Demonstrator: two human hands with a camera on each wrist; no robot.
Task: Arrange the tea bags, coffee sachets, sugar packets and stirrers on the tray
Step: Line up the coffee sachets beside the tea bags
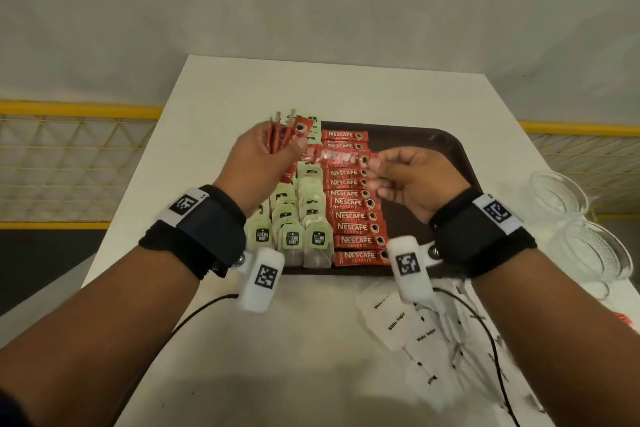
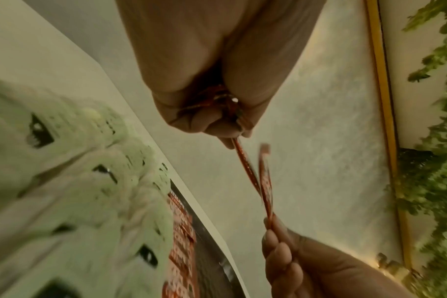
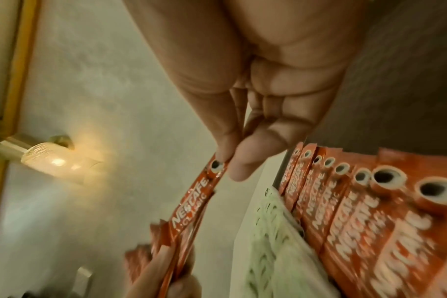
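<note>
Right hand [image 1: 415, 184] pinches one end of a red coffee sachet [image 1: 341, 158] between thumb and fingers, above the tray [image 1: 446, 149]. Left hand [image 1: 258, 156] is closed around a bundle of sachets [image 1: 284, 133] and touches the other end of that same sachet. Below them, on the brown tray, a column of coffee sachets [image 1: 356, 218] lies just beside rows of green tea bags [image 1: 298, 218]. White sugar packets [image 1: 401, 326] lie on the white table [image 1: 277, 357], near the tray's front edge.
</note>
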